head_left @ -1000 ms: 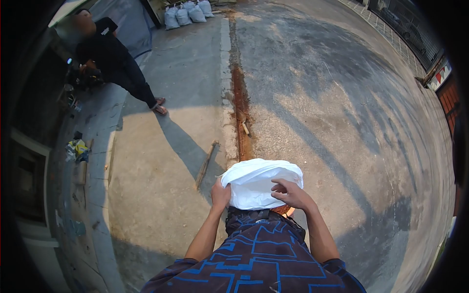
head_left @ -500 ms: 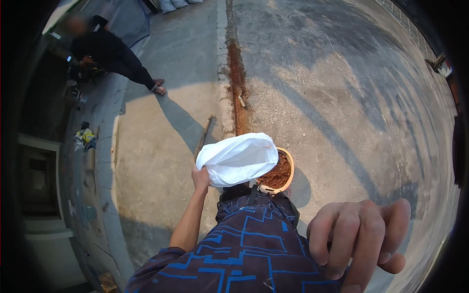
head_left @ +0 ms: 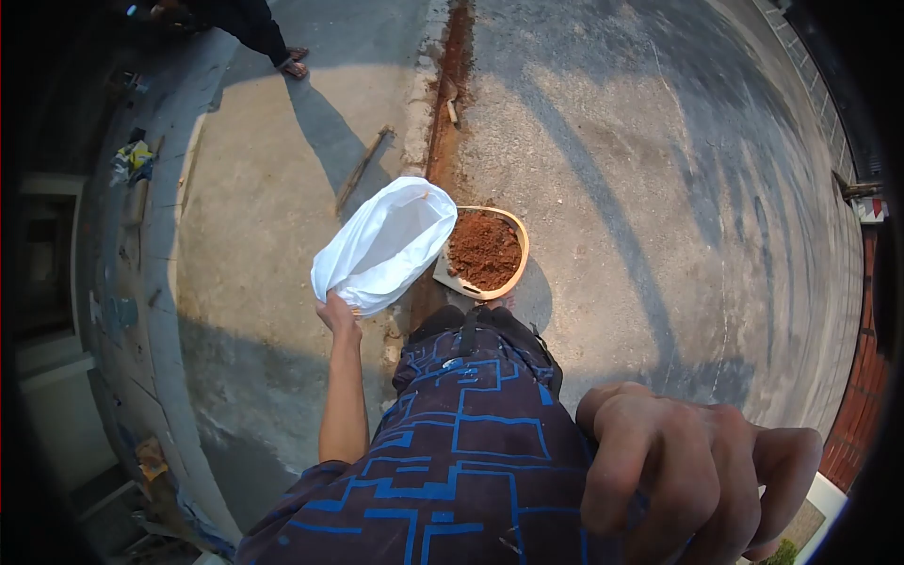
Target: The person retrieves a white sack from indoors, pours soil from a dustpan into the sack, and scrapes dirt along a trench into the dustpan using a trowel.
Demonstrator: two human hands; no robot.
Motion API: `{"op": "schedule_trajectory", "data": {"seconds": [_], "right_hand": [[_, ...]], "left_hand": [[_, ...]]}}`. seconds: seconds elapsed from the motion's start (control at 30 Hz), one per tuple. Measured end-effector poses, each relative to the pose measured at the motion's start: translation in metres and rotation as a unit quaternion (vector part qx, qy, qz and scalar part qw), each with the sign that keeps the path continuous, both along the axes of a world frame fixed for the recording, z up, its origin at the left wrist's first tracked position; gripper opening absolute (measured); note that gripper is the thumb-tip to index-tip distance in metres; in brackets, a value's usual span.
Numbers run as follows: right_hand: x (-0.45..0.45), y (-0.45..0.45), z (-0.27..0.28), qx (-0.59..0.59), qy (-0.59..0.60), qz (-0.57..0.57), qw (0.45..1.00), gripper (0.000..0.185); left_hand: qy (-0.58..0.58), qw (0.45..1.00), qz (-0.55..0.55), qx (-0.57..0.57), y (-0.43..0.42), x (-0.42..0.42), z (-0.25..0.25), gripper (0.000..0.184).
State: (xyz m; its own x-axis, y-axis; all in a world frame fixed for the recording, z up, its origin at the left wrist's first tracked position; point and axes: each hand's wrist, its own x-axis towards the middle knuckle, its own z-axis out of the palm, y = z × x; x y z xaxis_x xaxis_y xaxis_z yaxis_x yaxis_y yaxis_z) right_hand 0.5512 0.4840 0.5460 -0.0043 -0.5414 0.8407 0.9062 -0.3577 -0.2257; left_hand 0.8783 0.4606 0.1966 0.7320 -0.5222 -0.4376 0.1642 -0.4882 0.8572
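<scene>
Sunlit pavement (head_left: 565, 226) is seen below. Nearest, the right hand (head_left: 692, 461) is curled; whether anything is held cannot be told. By the left hand (head_left: 341, 317), the white sack (head_left: 363, 250), probably light and limp, is gripped at its rim, best held there, beside the bucket (head_left: 524, 250) of reddish soil (head_left: 485, 250).

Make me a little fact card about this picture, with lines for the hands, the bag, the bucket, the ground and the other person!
Left hand: gripping the white bag at its near end
Right hand: close to the camera, fingers bent, palm hidden
Bag: mouth open
Bucket: holds reddish-brown soil
Ground: stick left of a narrow reddish channel
Other person: dark trousers, upper left
</scene>
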Motion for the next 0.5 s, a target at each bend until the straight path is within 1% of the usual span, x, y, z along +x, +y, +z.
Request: {"op": "schedule_trajectory", "data": {"seconds": [0.03, 0.07, 0.1, 0.13, 0.17, 0.2, 0.27, 0.33, 0.37, 0.43, 0.47, 0.5], "right_hand": [[0.012, -0.006, 0.002, -0.036, 0.001, 0.032, 0.999, 0.015], [0.023, 0.006, 0.002, -0.031, 0.007, 0.037, 0.999, 0.015], [0.035, 0.025, 0.003, 0.056, -0.015, -0.031, 0.998, 0.015], [0.043, 0.037, 0.002, 0.14, -0.034, -0.099, 0.985, 0.014], [0.049, 0.037, 0.002, 0.15, -0.024, -0.095, 0.984, 0.014], [0.054, 0.033, 0.003, 0.146, -0.001, -0.075, 0.986, 0.015], [0.059, 0.017, -0.002, 0.148, 0.03, -0.041, 0.988, 0.015], [0.058, 0.006, -0.017, 0.033, 0.065, 0.074, 0.995, 0.015], [0.069, 0.01, -0.015, 0.036, 0.067, 0.081, 0.994, 0.015], [0.095, 0.017, -0.007, 0.084, -0.02, -0.023, 0.996, 0.016], [0.091, 0.017, -0.006, 0.083, -0.019, -0.017, 0.996, 0.016], [0.081, 0.011, -0.005, 0.081, 0.031, 0.056, 0.995, 0.015]], "left_hand": [[-0.012, 1.0, -0.004, -0.018, 0.003, -0.002, -0.001, 0.043], [-0.023, 0.999, -0.007, -0.032, 0.009, -0.001, -0.003, 0.044], [-0.017, 1.0, -0.004, -0.025, 0.014, 0.002, -0.009, 0.044], [-0.021, 0.999, -0.002, -0.029, 0.016, 0.005, -0.017, 0.045], [-0.024, 0.999, 0.002, -0.029, 0.024, 0.009, -0.025, 0.045], [-0.014, 1.0, 0.011, -0.02, 0.032, 0.013, -0.032, 0.045], [0.009, 0.998, 0.037, -0.045, 0.046, 0.02, -0.044, 0.045], [0.007, 0.997, 0.068, -0.028, 0.067, 0.021, -0.045, 0.045], [0.001, 0.996, 0.086, -0.027, 0.072, 0.023, -0.045, 0.046], [0.002, 0.993, 0.114, -0.021, 0.089, 0.03, -0.052, 0.047], [0.004, 0.991, 0.136, -0.015, 0.097, 0.032, -0.053, 0.048], [0.004, 0.99, 0.143, -0.017, 0.101, 0.033, -0.055, 0.048]]}}
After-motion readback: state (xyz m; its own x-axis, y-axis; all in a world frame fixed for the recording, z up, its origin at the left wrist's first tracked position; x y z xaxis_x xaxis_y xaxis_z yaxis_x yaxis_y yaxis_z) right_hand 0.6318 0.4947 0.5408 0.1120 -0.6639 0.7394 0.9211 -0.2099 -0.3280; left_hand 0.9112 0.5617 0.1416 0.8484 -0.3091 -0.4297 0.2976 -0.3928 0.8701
